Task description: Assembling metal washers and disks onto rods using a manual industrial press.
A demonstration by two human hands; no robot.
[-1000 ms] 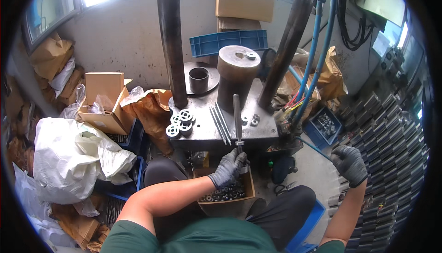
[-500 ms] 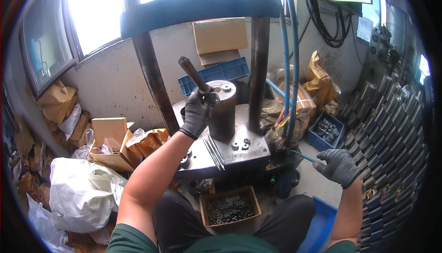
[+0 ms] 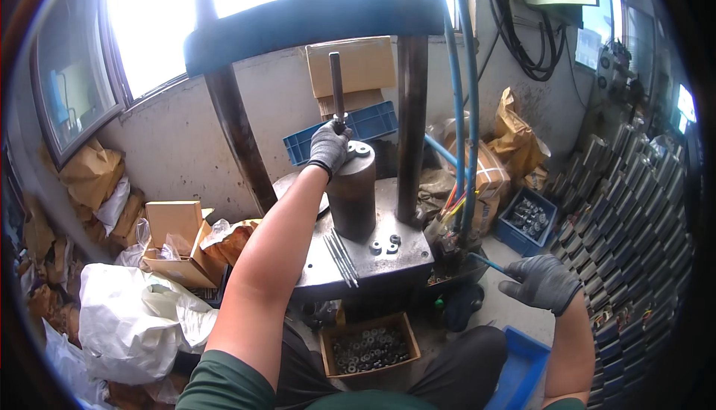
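My left hand (image 3: 329, 146), in a grey glove, grips a dark metal rod (image 3: 336, 85) and holds it upright on top of a dark steel cylinder (image 3: 352, 195). The cylinder stands on the grey bed plate (image 3: 406, 259) of a press with two dark columns and a blue crosshead (image 3: 313, 23). My right hand (image 3: 544, 282), also gloved, is closed around a thin blue lever (image 3: 488, 262) low at the right of the press. Several thin rods (image 3: 341, 258) and two small washers (image 3: 385, 243) lie on the plate.
A cardboard box of metal rings (image 3: 369, 346) sits on the floor between my knees. A blue crate (image 3: 528, 217) of parts is at the right, beside stacked metal parts (image 3: 634, 246). White sacks (image 3: 134, 320), cardboard boxes (image 3: 175, 242) and brown bags crowd the left. Blue hoses (image 3: 459, 111) hang by the right column.
My left hand has brought the rod from tilted to upright over the cylinder's top. My view has tilted up a little. The right hand stays on the blue lever.
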